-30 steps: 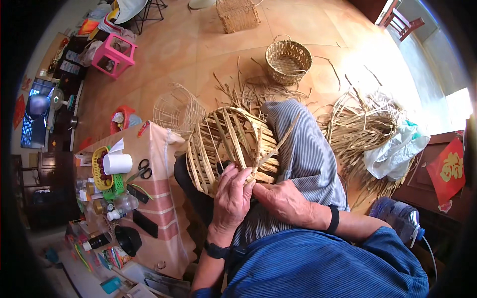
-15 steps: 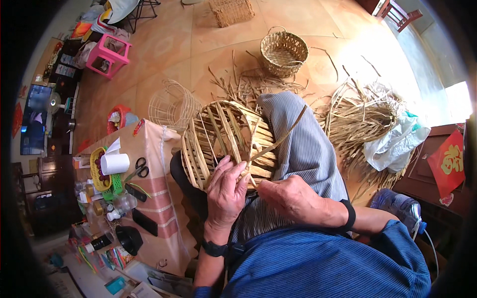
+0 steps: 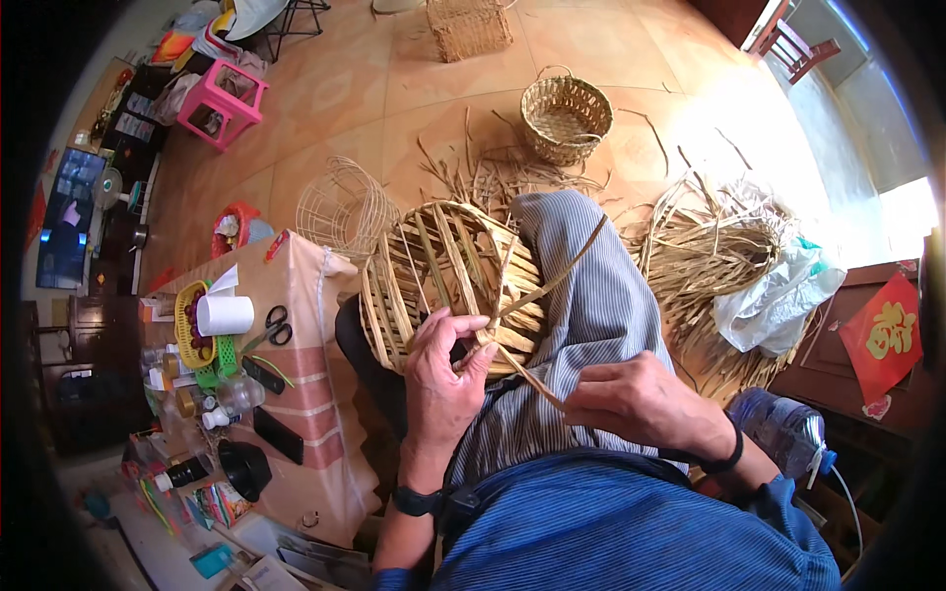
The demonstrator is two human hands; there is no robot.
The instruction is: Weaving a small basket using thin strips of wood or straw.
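A half-woven basket [image 3: 379, 320] of flat, dried tan plant strips lies tilted across my lap. My left hand [image 3: 439, 384] pinches its near rim between thumb and fingers, at the spot where strips cross. From that spot a dried plant strip [image 3: 532, 379] runs taut, down and to the right, into my right hand [image 3: 645, 402], whose fingers are closed around its end. Another loose strip end [image 3: 576, 258] sticks up from the crossing toward the upper right, over my striped trouser leg. The far end of the pulled strip is hidden in my right fist.
Beside the basket stands a bare wire frame [image 3: 340, 207]. A finished handled basket [image 3: 564, 123] is on the floor ahead, near scattered strips. A bundle of dried strips [image 3: 705, 231] and a plastic bag [image 3: 778, 305] lie right. The left table [image 3: 325, 433] bears scissors [image 3: 271, 327] and bottles.
My right hand has moved away to the right and slightly down, drawing out a length of strip between it and the rim. The left hand stays at the rim, its forefinger more arched.
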